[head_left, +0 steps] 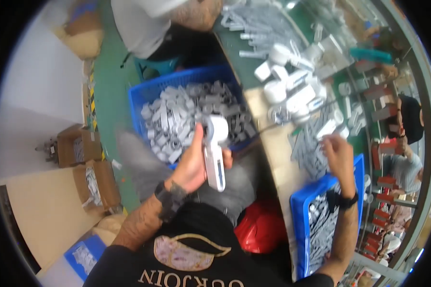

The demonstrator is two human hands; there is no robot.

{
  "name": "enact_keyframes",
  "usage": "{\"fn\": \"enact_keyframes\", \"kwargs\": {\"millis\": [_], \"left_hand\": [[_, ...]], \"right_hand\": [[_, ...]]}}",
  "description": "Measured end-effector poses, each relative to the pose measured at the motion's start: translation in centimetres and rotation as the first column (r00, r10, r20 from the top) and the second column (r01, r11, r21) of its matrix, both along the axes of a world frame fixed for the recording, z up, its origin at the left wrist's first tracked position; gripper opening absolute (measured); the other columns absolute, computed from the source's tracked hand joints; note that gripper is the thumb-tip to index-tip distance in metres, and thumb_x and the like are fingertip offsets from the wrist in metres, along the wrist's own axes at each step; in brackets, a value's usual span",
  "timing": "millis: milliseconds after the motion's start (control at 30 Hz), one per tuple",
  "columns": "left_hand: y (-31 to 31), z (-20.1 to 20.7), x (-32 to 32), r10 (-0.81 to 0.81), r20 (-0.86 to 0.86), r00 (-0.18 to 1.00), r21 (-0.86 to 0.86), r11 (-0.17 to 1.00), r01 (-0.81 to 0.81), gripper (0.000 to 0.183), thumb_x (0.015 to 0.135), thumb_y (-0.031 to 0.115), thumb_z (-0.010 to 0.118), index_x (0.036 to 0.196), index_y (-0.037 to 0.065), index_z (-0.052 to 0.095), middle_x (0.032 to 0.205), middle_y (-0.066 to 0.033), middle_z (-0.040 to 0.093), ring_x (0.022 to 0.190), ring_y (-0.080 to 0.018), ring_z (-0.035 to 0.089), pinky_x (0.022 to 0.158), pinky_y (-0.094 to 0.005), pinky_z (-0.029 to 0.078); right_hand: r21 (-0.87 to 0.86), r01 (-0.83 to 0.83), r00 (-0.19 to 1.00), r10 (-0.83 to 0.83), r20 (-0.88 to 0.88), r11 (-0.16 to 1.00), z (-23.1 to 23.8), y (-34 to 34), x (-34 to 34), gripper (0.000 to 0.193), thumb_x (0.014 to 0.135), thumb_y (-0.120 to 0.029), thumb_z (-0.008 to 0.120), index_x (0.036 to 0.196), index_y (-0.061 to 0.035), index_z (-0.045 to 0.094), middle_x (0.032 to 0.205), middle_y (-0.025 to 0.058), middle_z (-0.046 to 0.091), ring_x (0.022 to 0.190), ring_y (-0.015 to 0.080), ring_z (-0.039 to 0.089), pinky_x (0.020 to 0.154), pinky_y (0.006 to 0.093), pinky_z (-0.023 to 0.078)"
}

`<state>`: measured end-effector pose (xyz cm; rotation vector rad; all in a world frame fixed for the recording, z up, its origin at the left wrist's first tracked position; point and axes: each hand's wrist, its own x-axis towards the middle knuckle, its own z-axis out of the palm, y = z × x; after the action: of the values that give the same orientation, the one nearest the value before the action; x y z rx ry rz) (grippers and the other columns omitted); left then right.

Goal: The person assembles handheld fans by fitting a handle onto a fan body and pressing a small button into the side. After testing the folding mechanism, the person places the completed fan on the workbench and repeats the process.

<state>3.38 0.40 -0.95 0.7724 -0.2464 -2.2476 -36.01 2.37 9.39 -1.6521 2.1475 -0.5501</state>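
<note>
My left hand (192,165) is closed around a white handheld device (215,155) with a round head and a long handle that has a dark slot. It is held above my lap, in front of a blue basket (138,115) full of small grey and white plastic parts. My right hand (339,155) is over a pile of thin grey plastic strips (307,152) on the bench; its fingers are bent and slightly apart, with nothing visible in them. Several similar white devices (299,98) lie heaped on the bench beyond it.
Beside my right forearm stands a blue bin (299,205) holding grey strips. A red stool (261,227) is under the bench edge. Cardboard boxes (103,184) with parts stand on the left. Another person (143,28) sits at the far side; more people work on the right.
</note>
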Motion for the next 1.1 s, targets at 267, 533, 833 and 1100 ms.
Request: {"fn": "enact_keyframes", "kwargs": {"millis": [267,533,833,1100], "left_hand": [[1.0,-0.1,-1.6,-0.069,-0.035,0.997,-0.217,0.974,0.06,0.041,0.098,0.01,0.062,0.137,-0.002,0.052,0.11,-0.0068,0.064,0.1,-0.018,0.064,0.094,-0.0341,0.052],[0.8,1.5,-1.8,-0.039,-0.088,0.995,-0.447,0.894,-0.004,0.067,0.097,0.007,0.056,0.158,-0.002,0.032,0.126,-0.0054,0.056,0.119,-0.0144,0.053,0.106,-0.0324,0.041],[1.8,0.2,-1.6,-0.086,-0.183,0.979,-0.343,0.939,0.018,0.079,0.084,0.004,0.055,0.158,-0.004,0.031,0.127,-0.0061,0.049,0.121,-0.0178,0.049,0.112,-0.0343,0.034],[1.8,0.7,-2.3,-0.054,-0.132,0.99,-0.379,0.925,0.0,0.075,0.087,-0.002,0.058,0.158,-0.003,0.031,0.125,-0.005,0.049,0.119,-0.0175,0.049,0.11,-0.0345,0.037]], "right_hand": [[-0.037,-0.023,0.779,0.042,0.626,0.999,0.3,5.3,17.7,0.028,0.1,-0.002,0.068,0.126,0.0007,0.058,0.098,0.0096,0.076,0.091,0.0134,0.071,0.079,0.0261,0.055],[-0.224,-0.133,0.809,0.236,0.538,0.965,-1.7,4.4,20.9,0.028,0.093,0.005,0.074,0.121,0.0006,0.069,0.102,0.0095,0.07,0.083,0.0108,0.065,0.074,0.024,0.051],[-0.433,-0.233,0.903,0.359,0.235,0.87,-2.6,5.2,21.7,0.035,0.085,0.008,0.079,0.118,0.0005,0.072,0.099,0.0107,0.065,0.078,0.0165,0.065,0.069,0.026,0.051],[-0.464,-0.318,0.934,0.358,-0.003,0.827,-3.4,5.6,21.7,0.045,0.079,0.006,0.082,0.122,-0.003,0.073,0.103,0.0106,0.064,0.084,0.0247,0.066,0.069,0.034,0.055]]}}
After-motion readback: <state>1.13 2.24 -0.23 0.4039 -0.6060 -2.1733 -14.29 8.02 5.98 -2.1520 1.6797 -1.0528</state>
